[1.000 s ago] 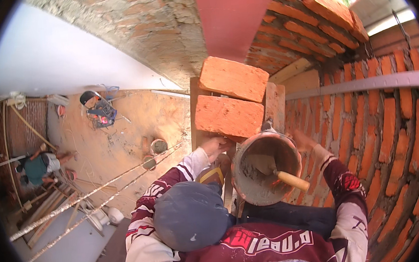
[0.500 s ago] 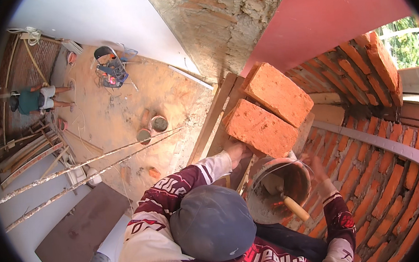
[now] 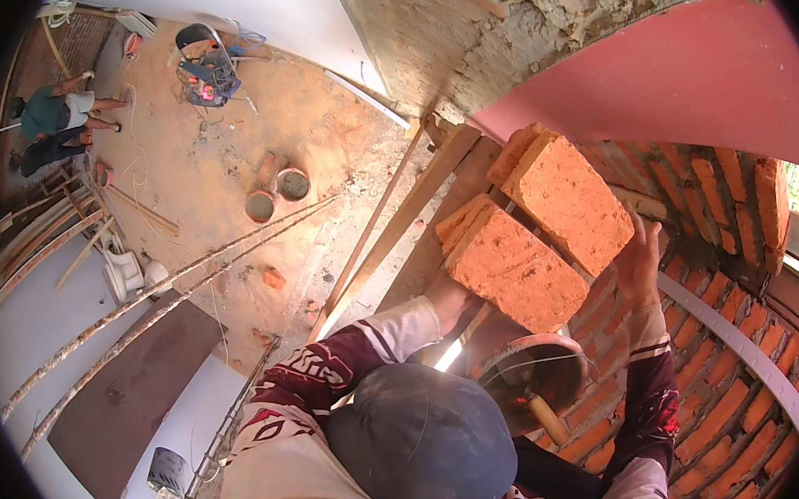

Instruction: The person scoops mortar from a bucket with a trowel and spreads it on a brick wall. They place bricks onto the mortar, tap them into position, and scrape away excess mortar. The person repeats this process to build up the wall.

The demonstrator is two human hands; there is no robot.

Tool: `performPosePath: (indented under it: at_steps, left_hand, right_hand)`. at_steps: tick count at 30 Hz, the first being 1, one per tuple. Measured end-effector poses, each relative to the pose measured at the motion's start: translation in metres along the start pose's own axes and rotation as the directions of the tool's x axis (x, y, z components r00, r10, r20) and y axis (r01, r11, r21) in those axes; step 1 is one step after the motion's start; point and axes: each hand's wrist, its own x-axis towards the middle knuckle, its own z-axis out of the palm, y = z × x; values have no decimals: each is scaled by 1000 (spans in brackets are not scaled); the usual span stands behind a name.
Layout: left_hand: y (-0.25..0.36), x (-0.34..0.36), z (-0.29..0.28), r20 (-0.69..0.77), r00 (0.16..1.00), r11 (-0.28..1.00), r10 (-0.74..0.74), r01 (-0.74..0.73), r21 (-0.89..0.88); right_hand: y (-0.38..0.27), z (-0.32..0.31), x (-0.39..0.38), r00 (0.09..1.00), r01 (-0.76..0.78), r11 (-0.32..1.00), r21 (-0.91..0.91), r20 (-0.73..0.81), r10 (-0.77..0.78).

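Two orange-red brick stacks lie side by side on boards in front of me, the near brick (image 3: 517,273) and the far brick (image 3: 569,203) topping them. My left hand (image 3: 448,299) is at the left end of the near stack, its fingers hidden behind the bricks. My right hand (image 3: 643,263) is raised at the right end of the far brick, fingers stretched up along its edge; I cannot see a firm grip. Just below the near stack sits a mortar-stained bucket (image 3: 569,347) with a thin wire handle. A trowel (image 3: 548,420) with a wooden handle rests inside it.
A brick wall (image 3: 711,394) with a long pale strip (image 3: 745,344) lies to the right. Wooden planks (image 3: 406,216) run beside the bricks. Far below left are two buckets (image 3: 293,185), a chair with tools (image 3: 207,72), and two people (image 3: 56,122). Two mortar-crusted rods (image 3: 168,286) cross the left.
My right hand has gone from beside the bucket rim up to the far brick's right end. My left hand stays by the near stack. The view has shifted, and a second distant person shows.
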Motion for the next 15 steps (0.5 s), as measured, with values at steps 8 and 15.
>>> performPosePath:
  at_steps: [8, 15]
  left_hand:
    - [1, 3, 1, 37, 996, 997, -78, 79, -23]
    - [17, 1, -1, 12, 998, 998, -59, 59, 12]
  right_hand:
    - [24, 27, 1, 997, -74, 993, 95, -19, 76]
    - [21, 51, 2, 995, 22, 1000, -14, -100, -24]
